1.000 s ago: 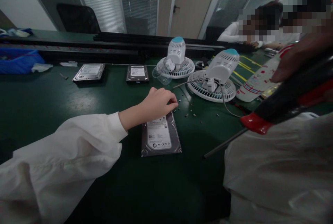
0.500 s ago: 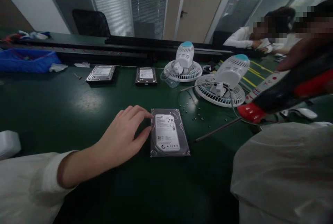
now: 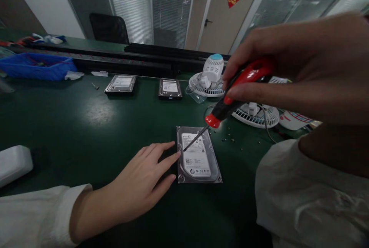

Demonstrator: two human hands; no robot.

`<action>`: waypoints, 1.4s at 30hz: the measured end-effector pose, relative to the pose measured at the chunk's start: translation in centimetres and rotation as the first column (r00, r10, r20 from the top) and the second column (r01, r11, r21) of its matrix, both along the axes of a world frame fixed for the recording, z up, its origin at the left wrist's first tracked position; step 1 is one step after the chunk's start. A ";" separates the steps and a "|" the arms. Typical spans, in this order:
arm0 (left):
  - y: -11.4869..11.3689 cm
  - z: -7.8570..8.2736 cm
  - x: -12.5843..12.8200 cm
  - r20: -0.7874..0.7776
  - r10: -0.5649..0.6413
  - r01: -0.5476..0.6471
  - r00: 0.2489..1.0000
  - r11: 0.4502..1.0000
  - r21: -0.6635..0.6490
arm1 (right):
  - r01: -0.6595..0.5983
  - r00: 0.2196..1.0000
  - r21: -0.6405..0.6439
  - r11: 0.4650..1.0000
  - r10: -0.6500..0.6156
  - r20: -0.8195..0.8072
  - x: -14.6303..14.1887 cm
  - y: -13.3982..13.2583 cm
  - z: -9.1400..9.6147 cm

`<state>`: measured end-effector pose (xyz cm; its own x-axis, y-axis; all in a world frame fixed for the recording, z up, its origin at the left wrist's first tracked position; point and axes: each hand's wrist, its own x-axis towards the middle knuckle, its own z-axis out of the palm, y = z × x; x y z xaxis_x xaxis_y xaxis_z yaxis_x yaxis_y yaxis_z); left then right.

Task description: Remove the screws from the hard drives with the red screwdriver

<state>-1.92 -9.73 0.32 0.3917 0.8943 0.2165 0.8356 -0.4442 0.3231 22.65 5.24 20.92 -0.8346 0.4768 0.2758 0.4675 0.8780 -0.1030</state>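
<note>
A silver hard drive (image 3: 198, 155) with a white label lies flat on the green table (image 3: 95, 132) in front of me. My left hand (image 3: 144, 180) rests open on the table, its fingertips touching the drive's left edge. My right hand (image 3: 296, 63), close to the camera, is closed on a red and black screwdriver (image 3: 227, 104). The screwdriver's thin shaft points down and left, with its tip over the upper left part of the drive's label.
Two more hard drives (image 3: 121, 84) (image 3: 170, 87) lie farther back. Two white desk fans (image 3: 211, 77) (image 3: 256, 111) lie at the right, with small screws (image 3: 229, 138) scattered near them. A blue bin (image 3: 37, 67) stands far left, a white object (image 3: 13, 163) at the left edge.
My left hand drew back from the drive's far end to its left edge and opened flat. My right hand swung the screwdriver in from the right, bringing its tip over the drive.
</note>
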 end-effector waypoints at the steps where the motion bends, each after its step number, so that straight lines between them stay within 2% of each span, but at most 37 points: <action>1: 0.0 0.0 0.0 0.004 -0.007 0.007 1.000 1.000 -0.008 | -0.043 0.999 0.036 0.998 0.042 0.029 -0.6 0.0 -0.1; 3: -0.1 0.0 0.0 0.019 -0.021 0.021 1.000 1.000 -0.023 | -0.098 0.993 0.089 0.991 0.092 0.071 -1.3 0.2 -0.4; 9: 0.0 -0.1 -0.1 0.051 -0.051 0.053 0.997 0.998 -0.038 | -0.077 0.996 0.111 0.991 0.071 0.052 -1.2 1.2 -0.8; 25: 0.3 0.1 0.1 0.062 -0.060 0.063 0.996 0.997 -0.036 | -0.066 0.996 -0.005 0.998 0.067 0.060 -2.3 1.4 -1.1; 42: 0.3 0.2 0.2 0.061 -0.059 0.061 0.996 0.998 -0.035 | -0.047 0.996 -0.061 0.997 0.052 0.071 -3.0 1.6 -1.3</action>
<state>-1.77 -9.45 0.52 0.4323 0.8773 0.2084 0.7864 -0.4799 0.3889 19.61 6.87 19.65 -0.8743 0.4481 0.1866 0.4318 0.8936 -0.1227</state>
